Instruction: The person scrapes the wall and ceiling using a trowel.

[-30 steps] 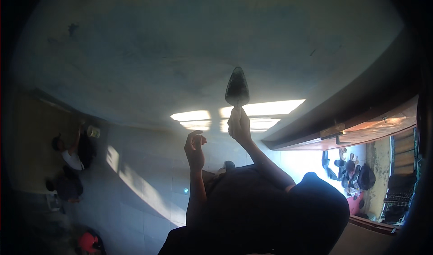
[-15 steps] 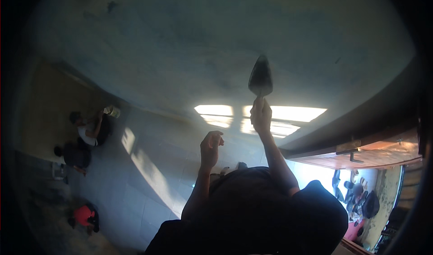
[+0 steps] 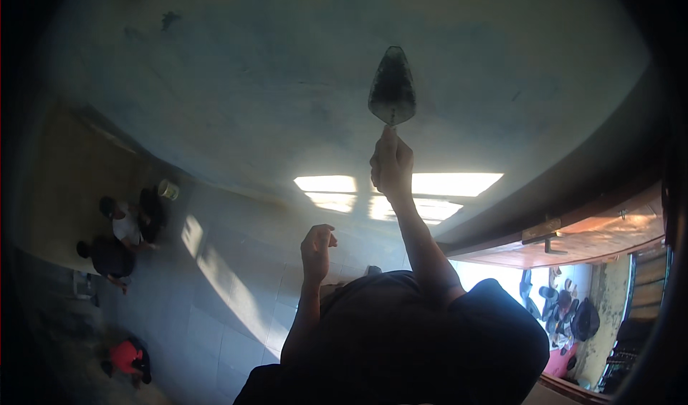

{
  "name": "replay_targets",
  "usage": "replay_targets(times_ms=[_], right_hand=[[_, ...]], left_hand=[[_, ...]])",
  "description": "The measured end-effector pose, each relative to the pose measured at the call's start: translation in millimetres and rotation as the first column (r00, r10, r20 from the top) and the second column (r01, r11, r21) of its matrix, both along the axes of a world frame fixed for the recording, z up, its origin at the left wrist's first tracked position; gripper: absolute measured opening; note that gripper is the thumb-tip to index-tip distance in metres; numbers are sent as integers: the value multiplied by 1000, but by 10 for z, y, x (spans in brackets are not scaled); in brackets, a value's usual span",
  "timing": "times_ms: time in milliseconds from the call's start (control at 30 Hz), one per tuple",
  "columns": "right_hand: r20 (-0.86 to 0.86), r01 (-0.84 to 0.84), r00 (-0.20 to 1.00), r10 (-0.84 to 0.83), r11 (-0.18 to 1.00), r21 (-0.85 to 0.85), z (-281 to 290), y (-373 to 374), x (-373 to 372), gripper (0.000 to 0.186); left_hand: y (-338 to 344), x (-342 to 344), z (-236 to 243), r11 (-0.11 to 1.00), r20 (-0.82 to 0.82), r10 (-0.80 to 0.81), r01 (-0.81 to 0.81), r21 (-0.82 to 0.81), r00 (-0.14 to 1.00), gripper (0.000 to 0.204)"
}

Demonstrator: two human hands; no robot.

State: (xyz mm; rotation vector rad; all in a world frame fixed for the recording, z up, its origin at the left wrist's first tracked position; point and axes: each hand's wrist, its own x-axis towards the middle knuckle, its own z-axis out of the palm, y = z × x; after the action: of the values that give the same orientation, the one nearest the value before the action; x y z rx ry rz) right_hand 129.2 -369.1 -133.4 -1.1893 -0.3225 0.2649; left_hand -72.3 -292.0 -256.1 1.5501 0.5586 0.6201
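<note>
My right hand [image 3: 393, 165] is wrapped round the handle of a pointed trowel [image 3: 392, 90], raised in front of the wall. The trowel's dark, worn blade points up, its broad face turned toward me. Whether the blade touches the wall, I cannot tell. Behind it the wall [image 3: 251, 83] is pale blue-grey, with faint scrapes and a dark spot at the upper left. Held lower and to the left, away from the wall, my left hand [image 3: 317, 253] has loosely bent fingers with a gap between them and the thumb, and nothing shows in it.
A wooden door [image 3: 595, 229] with a metal latch stands at the right, beside a bright doorway with shoes and bags beyond. At the left, two people sit by a white bucket [image 3: 168, 189]; another person in red [image 3: 127, 356] is below them. Sunlight stripes the tiled floor [image 3: 208, 312].
My right hand has carried the trowel up and slightly left along the wall. My left hand sits a little lower and further left. The view has shifted slightly.
</note>
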Motion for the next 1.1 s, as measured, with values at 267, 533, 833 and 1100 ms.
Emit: replay_targets(times_ms=[267,533,833,1100], right_hand=[[56,113,992,-115,993,36,331,-26,82,43],[99,112,988,-120,990,84,361,-15,154,46],[-5,110,994,-110,992,70,470,8,29,48],[-78,-37,996,48,991,129,422,-96,-15,49]], left_hand=[[53,103,-35,1000,5,4,-4,2,1000,21],[84,124,-56,997,33,49,-47,-61,998,21],[95,39,-125,989,53,138,-135,-64,989,20],[39,163,-74,985,104,146,-135,-104,984,14]])
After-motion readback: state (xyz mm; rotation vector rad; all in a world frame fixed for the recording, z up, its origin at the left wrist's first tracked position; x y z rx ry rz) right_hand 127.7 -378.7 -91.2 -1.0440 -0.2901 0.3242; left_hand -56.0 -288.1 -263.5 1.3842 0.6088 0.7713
